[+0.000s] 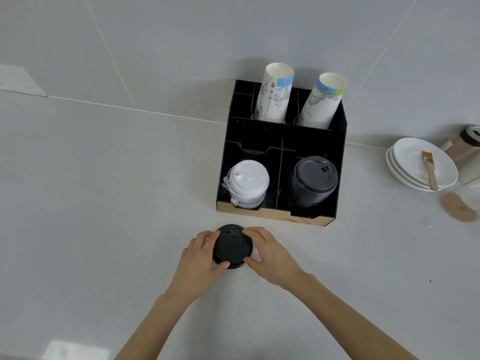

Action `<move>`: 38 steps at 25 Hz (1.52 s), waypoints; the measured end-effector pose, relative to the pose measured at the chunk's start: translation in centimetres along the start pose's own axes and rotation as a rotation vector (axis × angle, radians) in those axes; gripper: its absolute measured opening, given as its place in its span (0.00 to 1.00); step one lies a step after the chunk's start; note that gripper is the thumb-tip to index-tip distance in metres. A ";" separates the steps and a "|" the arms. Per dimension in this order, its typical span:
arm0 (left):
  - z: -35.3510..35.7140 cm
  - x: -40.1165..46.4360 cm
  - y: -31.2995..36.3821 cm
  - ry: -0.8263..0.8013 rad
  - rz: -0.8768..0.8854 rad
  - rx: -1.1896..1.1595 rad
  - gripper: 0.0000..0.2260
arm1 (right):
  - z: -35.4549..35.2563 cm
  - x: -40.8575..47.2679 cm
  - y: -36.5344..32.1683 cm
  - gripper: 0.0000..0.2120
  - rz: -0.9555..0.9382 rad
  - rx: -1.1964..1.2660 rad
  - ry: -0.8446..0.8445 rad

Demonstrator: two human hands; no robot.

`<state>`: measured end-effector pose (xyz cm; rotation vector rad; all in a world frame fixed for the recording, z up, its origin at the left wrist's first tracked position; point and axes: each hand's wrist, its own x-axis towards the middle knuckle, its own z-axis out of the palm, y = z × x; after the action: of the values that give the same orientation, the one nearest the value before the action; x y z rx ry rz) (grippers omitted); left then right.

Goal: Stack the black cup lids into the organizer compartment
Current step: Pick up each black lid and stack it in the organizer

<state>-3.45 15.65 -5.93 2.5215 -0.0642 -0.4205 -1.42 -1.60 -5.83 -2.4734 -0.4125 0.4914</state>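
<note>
A short stack of black cup lids (232, 247) rests on the white counter just in front of the black organizer (281, 136). My left hand (200, 261) clasps the stack's left side, thumb at its near rim. My right hand (270, 252) clasps the right side, fingertips on the top edge. In the organizer's front right compartment stands a taller stack of black lids (311, 181). White lids (246, 184) fill the front left compartment.
Two stacks of printed paper cups (274, 93) (320, 102) lean in the organizer's back compartments. At the right, stacked white plates (415, 162) carry a small brush (430, 172), with a jar (465, 145) behind. A wall outlet (19, 80) sits far left.
</note>
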 end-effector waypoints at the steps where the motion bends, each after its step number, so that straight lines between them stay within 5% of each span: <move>1: 0.0 0.1 0.0 0.002 0.003 -0.001 0.28 | 0.0 0.0 0.0 0.25 0.000 0.006 0.007; 10: -0.2 -0.3 0.7 0.044 0.071 -0.044 0.26 | -0.3 -0.8 0.1 0.24 -0.020 0.055 0.082; 15: -0.9 -0.5 2.2 0.073 0.094 -0.069 0.37 | -2.0 -2.0 0.5 0.22 -0.052 0.081 0.165; 26: -2.4 0.4 7.6 0.176 0.243 -0.137 0.34 | -7.2 -4.5 1.4 0.22 -0.090 0.138 0.344; 32: -3.1 2.3 11.7 0.222 0.355 -0.152 0.23 | -10.5 -5.0 2.6 0.23 -0.044 0.143 0.424; 38: -2.9 4.2 14.4 0.242 0.402 -0.115 0.26 | -12.9 -5.1 3.6 0.22 -0.034 0.172 0.502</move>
<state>2.12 4.58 3.09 2.3492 -0.4304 0.0421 0.24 -12.64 3.16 -2.3100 -0.1963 -0.1108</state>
